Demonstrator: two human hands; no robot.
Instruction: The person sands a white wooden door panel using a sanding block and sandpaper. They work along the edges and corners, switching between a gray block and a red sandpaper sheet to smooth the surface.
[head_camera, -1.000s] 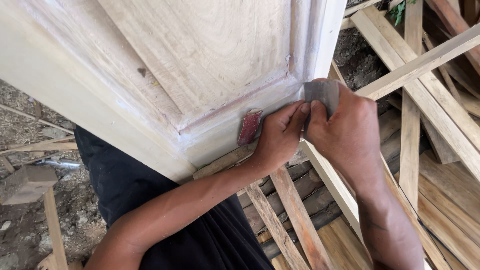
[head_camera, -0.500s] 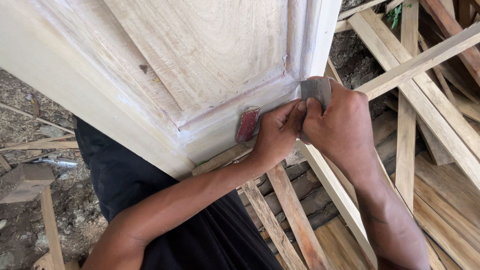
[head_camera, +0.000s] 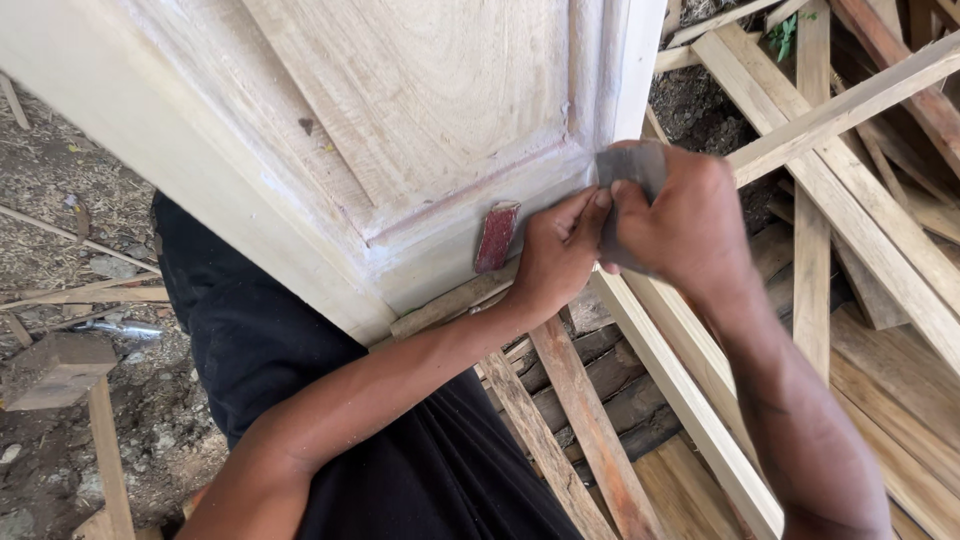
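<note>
right hand (head_camera: 680, 215) blurred, grey sandpaper (head_camera: 630, 165) half hidden, door panel (head_camera: 420, 110) cropped

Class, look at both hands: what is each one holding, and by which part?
The right hand pinches a grey sandpaper sheet by its lower part against the wooden door panel. The left hand grips a red sandpaper strip by its lower end.

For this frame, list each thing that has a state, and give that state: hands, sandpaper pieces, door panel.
Right hand: pressing grey sandpaper against the panel's corner.
Left hand: fingertips touching the grey sandpaper, beside the right hand.
Red sandpaper piece: folded, lying unheld on the panel.
Wooden door panel: unpainted, whitish filler along the moulding.
</note>
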